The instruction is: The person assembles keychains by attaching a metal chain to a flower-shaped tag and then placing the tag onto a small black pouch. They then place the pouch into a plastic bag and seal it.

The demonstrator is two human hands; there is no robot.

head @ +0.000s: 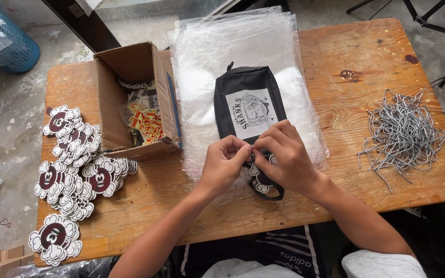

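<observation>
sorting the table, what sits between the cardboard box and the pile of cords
In the head view, a stack of clear plastic bags with a black pouch on it, then bare wooden table.

Both hands [256,157] at black pouch [248,100]

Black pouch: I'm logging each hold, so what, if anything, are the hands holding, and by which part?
Both hands, left hand and right hand, pinch something small at the near end of the black pouch, beside a cloud-shaped tag; what exactly cannot be told.

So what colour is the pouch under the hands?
The pouch is black with a white printed panel; the head view shows it.
</observation>
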